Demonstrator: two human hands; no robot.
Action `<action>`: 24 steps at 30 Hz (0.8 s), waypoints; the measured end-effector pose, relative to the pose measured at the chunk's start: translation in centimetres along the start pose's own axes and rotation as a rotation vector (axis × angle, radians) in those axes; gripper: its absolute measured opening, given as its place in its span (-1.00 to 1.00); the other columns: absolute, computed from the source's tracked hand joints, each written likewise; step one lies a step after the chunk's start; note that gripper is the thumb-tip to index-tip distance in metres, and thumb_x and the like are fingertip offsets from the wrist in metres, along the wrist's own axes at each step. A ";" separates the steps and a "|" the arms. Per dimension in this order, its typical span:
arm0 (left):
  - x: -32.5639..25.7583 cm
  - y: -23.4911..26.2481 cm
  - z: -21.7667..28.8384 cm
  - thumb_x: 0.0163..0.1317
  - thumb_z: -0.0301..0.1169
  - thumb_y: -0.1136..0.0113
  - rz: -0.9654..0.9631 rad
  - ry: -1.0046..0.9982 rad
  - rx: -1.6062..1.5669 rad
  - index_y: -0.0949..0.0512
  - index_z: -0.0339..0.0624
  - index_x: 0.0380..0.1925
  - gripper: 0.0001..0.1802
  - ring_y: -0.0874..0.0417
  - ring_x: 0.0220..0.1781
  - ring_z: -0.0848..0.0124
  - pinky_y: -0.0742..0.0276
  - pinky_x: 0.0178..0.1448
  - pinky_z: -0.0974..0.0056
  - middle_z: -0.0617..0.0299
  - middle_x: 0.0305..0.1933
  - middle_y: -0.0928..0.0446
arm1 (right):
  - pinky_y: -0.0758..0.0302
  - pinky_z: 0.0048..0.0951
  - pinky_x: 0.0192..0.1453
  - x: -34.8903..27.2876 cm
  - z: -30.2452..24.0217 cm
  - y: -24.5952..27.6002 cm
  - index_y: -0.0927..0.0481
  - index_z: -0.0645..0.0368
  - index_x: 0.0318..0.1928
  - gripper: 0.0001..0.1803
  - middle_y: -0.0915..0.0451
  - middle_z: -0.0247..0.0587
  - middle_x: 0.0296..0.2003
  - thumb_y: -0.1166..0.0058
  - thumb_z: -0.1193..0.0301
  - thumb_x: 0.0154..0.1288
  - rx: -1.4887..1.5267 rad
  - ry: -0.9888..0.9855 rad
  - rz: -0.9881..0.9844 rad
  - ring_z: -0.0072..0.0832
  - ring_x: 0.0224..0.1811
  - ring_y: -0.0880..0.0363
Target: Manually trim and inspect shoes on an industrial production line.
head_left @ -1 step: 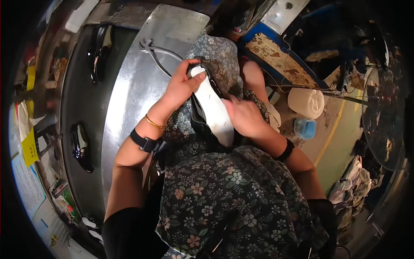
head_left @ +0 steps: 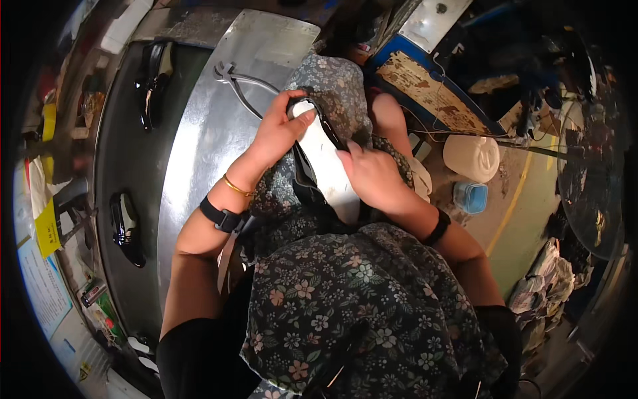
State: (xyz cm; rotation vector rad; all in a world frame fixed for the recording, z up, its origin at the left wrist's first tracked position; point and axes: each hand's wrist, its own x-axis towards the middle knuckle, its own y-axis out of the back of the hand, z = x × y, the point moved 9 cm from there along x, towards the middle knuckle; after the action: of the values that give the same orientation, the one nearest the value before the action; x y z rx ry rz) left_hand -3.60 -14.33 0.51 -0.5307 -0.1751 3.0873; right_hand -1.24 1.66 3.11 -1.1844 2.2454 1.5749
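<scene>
Head view, looking down on a seated person in a dark floral garment point(head_left: 345, 299). Centre of the frame: a shoe upper stretched over a pale last point(head_left: 327, 166), sole side up, rests on the floral-covered lap, its toe pointing toward the upper middle of the frame. The left hand point(head_left: 279, 130) curls around the toe end, thumb laid across the pale bottom and fingers wrapped under the black leather edge. The right hand point(head_left: 369, 174) lies on the right flank of the last, fingers bent and pressing the black upper against the pale surface; whether its fingertips pinch the leather cannot be told. A black wristband and a thin gold bangle point(head_left: 236, 187) sit on the left wrist; a black band point(head_left: 438, 226) circles the right wrist.

Left of centre: a curved sheet-metal desk point(head_left: 199, 166). A pair of metal lasting pliers point(head_left: 239, 83) lies on it just above the left hand, apart from the fingers. Two glossy black shoes rest on the darker ledge beside the metal sheet, one at upper left point(head_left: 153, 76) and one at middle left point(head_left: 126, 226).

Right of centre: a white plastic jug point(head_left: 473, 157) and a small blue container point(head_left: 470, 197) stand near each other on the floor.
</scene>
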 end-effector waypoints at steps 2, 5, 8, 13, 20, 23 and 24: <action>0.4 0.2 -0.2 0.37 -0.44 -0.15 0.006 0.024 -0.020 -0.35 -0.22 0.16 -0.60 -0.48 -0.17 0.60 -0.43 -0.09 0.47 0.32 -0.17 -0.51 | -0.48 -0.34 0.11 1.0 1.1 0.0 -0.52 0.35 0.05 -0.45 -0.58 0.34 -0.15 0.26 0.07 0.54 -0.038 -0.030 0.007 -0.19 0.04 -0.61; 0.8 0.0 -0.4 0.37 -0.41 -0.17 -0.022 0.020 -0.035 -0.34 -0.26 0.17 -0.57 -0.50 -0.12 0.57 -0.45 -0.03 0.46 0.28 -0.11 -0.51 | -0.41 -0.44 0.19 2.2 2.3 -4.3 -0.36 0.35 0.25 -0.45 -0.53 -0.10 0.07 0.11 0.14 0.50 1.436 0.098 -0.402 -0.55 0.06 -0.48; 0.7 0.4 -0.5 0.31 -0.39 -0.20 -0.068 -0.015 -0.163 -0.24 -0.27 0.31 -0.39 -0.51 0.11 0.40 -0.42 0.22 0.30 0.11 0.13 -0.49 | -0.37 -0.45 0.23 2.4 1.9 -3.1 -0.24 0.32 0.34 -0.43 -0.48 -0.19 0.13 0.09 0.20 0.50 1.115 0.287 -0.034 -0.49 0.09 -0.48; -5.9 0.3 -2.5 0.14 -0.14 -0.37 0.288 -0.040 -0.350 0.06 -0.44 0.42 0.06 -0.10 0.50 0.10 -0.07 0.50 0.11 -0.22 0.43 -0.13 | -0.27 -0.46 0.34 2.9 0.0 -2.1 -0.06 0.30 0.44 -0.35 -0.34 -0.16 0.28 0.10 0.24 0.52 1.488 0.303 -0.015 -0.50 0.28 -0.32; -9.5 -0.4 -0.2 0.06 -0.12 -0.47 0.194 -0.084 -0.176 -0.03 -0.54 0.37 0.09 -0.31 0.40 0.10 -0.21 0.43 0.17 -0.26 0.32 -0.29 | -0.12 -0.41 0.44 3.5 -2.0 -0.7 0.09 0.30 0.47 -0.31 -0.18 -0.07 0.38 0.17 0.23 0.54 1.401 0.454 0.189 -0.41 0.39 -0.17; -10.1 -0.2 0.7 0.01 -0.16 -0.51 0.277 -0.152 0.020 -0.07 -0.53 0.35 0.09 -0.38 0.34 0.14 -0.29 0.38 0.18 -0.22 0.33 -0.29 | -0.08 -0.39 0.46 2.9 -2.8 -1.6 0.12 0.31 0.48 -0.30 -0.13 -0.05 0.40 0.19 0.23 0.55 1.428 0.457 0.179 -0.39 0.42 -0.13; -10.4 -0.8 1.6 -0.01 -0.16 -0.52 0.312 -0.169 0.324 -0.08 -0.52 0.35 0.09 -0.39 0.33 0.15 -0.31 0.37 0.19 -0.21 0.33 -0.28 | -0.06 -0.38 0.47 2.7 -2.7 -2.0 0.14 0.31 0.48 -0.30 -0.12 -0.05 0.41 0.20 0.24 0.55 1.435 0.445 0.204 -0.38 0.42 -0.12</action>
State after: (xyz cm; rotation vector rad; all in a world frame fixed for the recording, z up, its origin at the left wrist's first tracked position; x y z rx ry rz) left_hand 5.71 -13.98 5.53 -0.3090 0.4435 3.3539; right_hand -0.91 -2.27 1.45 -0.8027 2.7529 -0.5239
